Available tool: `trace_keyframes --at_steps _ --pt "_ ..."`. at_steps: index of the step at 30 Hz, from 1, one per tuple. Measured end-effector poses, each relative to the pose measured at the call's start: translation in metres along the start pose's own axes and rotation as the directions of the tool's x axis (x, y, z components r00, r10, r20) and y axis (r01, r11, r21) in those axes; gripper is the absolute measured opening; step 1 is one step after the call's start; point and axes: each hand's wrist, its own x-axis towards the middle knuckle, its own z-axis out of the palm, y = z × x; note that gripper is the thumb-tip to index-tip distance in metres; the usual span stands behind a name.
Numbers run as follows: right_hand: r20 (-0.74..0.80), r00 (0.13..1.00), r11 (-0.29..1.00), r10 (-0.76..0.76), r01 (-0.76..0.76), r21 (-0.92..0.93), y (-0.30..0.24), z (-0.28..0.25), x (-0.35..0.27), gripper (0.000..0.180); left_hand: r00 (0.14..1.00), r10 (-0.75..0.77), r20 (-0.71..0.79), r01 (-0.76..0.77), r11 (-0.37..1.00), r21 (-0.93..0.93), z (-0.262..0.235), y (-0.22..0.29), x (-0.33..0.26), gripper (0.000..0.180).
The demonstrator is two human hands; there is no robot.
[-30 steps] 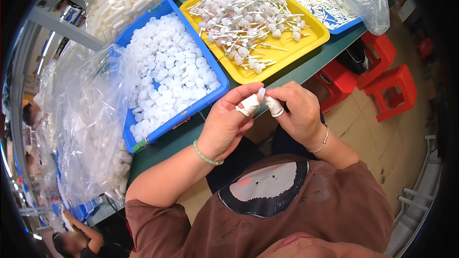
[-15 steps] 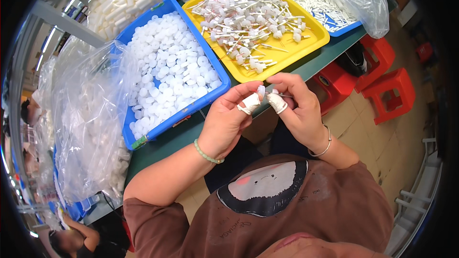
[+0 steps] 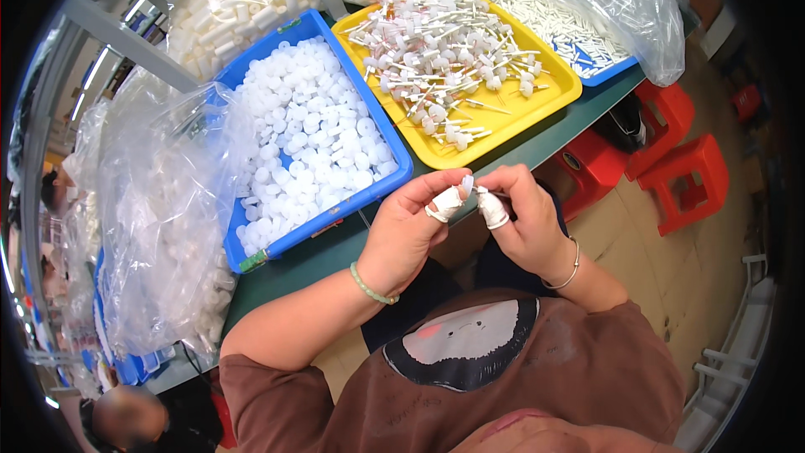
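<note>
My left hand [image 3: 407, 220] is closed, pinching a small translucent white plastic disc [image 3: 467, 185] between thumb and forefinger. Right beside it, my right hand [image 3: 530, 222] is closed in a pinch on a thin stick, mostly hidden by the fingers. The two sets of fingertips nearly meet, just off the near edge of the green table [image 3: 285, 283]. White wrappings cover both thumbs. Beyond my hands a yellow tray [image 3: 503, 127] bears a heap of thin sticks with white discs on them. To its left, a blue tray [image 3: 334, 211] is full of loose white discs.
Clear plastic bags [image 3: 159, 226] with white pieces lie at the left. Another blue tray [image 3: 605, 74] of short white rods stands far right, partly under a clear bag [image 3: 641, 17]. Red stools [image 3: 689, 189] stand on the floor at right. A person [image 3: 134, 424] sits at lower left.
The whole view has shifted, so trays and hands sit lower in it. My hands are slightly nearer to my body, fingertips still together. The stick in my right hand shows less.
</note>
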Motion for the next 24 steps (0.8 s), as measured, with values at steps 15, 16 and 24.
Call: trace_keyframes --at_steps 15,16,24 --pt "0.022 0.989 0.983 0.146 -0.148 0.106 -0.015 0.006 -0.005 0.015 0.983 0.182 0.017 -0.181 0.962 0.206 0.002 -0.007 -0.007 0.025" --pt "0.006 0.999 0.998 -0.039 0.039 -0.043 -0.005 0.009 -0.005 0.022 0.984 0.176 0.022 -0.176 0.961 0.211 0.002 -0.007 -0.006 0.025" --pt "-0.169 0.985 0.953 -0.034 -0.019 -0.304 0.035 -0.082 0.062 0.019 0.999 0.037 -0.038 -0.034 0.995 0.089 0.004 0.006 -0.005 0.022"
